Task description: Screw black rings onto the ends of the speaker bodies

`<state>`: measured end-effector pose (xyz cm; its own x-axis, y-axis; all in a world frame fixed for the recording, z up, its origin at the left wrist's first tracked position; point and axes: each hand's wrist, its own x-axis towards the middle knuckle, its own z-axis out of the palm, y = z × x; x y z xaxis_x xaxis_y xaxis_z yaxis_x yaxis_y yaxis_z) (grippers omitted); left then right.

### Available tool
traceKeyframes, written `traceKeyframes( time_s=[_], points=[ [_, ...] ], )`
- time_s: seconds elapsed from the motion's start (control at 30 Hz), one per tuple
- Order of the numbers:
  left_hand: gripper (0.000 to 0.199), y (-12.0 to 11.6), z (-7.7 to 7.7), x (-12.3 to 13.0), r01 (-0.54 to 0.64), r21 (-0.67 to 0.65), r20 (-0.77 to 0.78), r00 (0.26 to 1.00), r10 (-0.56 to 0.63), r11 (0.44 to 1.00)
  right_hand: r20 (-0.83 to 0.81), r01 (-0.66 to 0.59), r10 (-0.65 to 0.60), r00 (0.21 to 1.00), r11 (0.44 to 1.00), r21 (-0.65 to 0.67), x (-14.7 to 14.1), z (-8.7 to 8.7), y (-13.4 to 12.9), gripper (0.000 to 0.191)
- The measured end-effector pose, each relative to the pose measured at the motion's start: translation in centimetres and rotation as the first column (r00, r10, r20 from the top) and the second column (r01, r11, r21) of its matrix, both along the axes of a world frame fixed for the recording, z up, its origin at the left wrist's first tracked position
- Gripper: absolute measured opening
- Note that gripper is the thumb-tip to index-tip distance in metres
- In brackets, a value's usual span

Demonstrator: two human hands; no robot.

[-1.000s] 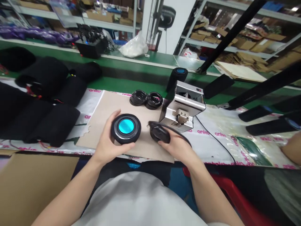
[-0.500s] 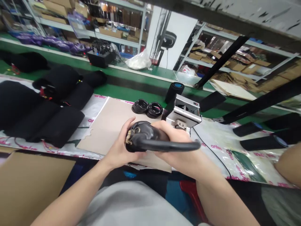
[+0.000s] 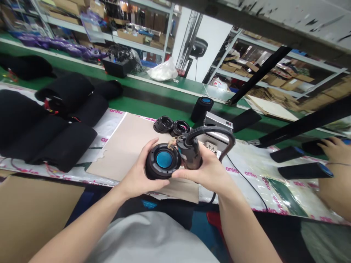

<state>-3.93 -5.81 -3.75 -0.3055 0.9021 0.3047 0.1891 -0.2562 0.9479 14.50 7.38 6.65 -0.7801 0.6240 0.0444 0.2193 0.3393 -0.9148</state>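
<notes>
we log one round black speaker disc (image 3: 163, 164) with a blue centre, gripped by the left hand (image 3: 142, 171) above a cardboard sheet (image 3: 123, 146) on the desk (image 3: 153, 104). the right hand (image 3: 203, 171) closes round one black cylindrical housing (image 3: 189, 155), its looped cable (image 3: 214, 130) arching over. disc and housing touch but look unjoined. nearby: two black rings (image 3: 163, 124), one upright blue-topped cylinder (image 3: 202, 109) beside a metal machine (image 3: 216, 126), three black tubes (image 3: 305, 171) by a co-worker's hand (image 3: 334, 151).
</notes>
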Motion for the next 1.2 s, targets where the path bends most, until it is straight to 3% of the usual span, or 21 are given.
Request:
traceKeyframes(
  time_s=[0.1, 0.23, 0.4, 0.6, 0.77, 0.93, 1.07, 1.2],
  points=[
    [0.114, 0.1, 0.2, 0.1, 0.016, 0.048, 0.001, 1.000, -0.016, 0.999, -0.104, 0.113, -0.120, 0.987, 0.991, -0.068, -0.3, 0.4, -0.8, 0.063],
    [0.115, 0.0, 0.5, 0.3, 0.023, 0.029, 0.036, 0.999, -0.024, 0.999, -0.156, 0.104, -0.134, 0.979, 0.977, -0.186, -0.2, 0.1, -1.9, 0.066],
    [0.119, -0.2, 0.7, 0.5, 0.042, -0.043, 0.106, 0.994, -0.037, 0.998, 0.068, 0.135, -0.129, 0.989, 0.986, -0.095, 0.1, -0.3, -2.4, 0.065],
    [0.118, -0.3, 1.1, 0.5, 0.039, -0.088, 0.137, 0.990, -0.027, 0.995, 0.218, 0.145, -0.142, 0.966, 0.989, 0.003, 0.0, 1.2, -2.7, 0.062],
    [0.120, -0.1, 0.8, 0.4, 0.034, -0.070, 0.109, 0.994, -0.026, 0.997, 0.250, 0.148, -0.146, 0.957, 0.989, 0.009, 0.0, 1.5, -2.1, 0.061],
    [0.119, -0.1, 0.6, 0.5, 0.074, -0.075, 0.182, 0.981, -0.059, 0.994, 0.317, 0.107, -0.128, 0.940, 0.991, 0.082, -0.1, 1.6, -2.0, 0.053],
    [0.119, -0.3, 0.6, 0.6, 0.074, -0.068, 0.183, 0.981, -0.060, 0.995, 0.384, 0.172, -0.197, 0.902, 0.980, 0.099, -0.1, 1.8, -3.1, 0.049],
    [0.116, -0.3, 0.5, 0.6, 0.045, -0.085, 0.149, 0.988, -0.032, 0.995, 0.317, 0.278, -0.296, 0.901, 0.955, 0.100, 0.0, 1.1, -4.7, 0.051]
  ],
)
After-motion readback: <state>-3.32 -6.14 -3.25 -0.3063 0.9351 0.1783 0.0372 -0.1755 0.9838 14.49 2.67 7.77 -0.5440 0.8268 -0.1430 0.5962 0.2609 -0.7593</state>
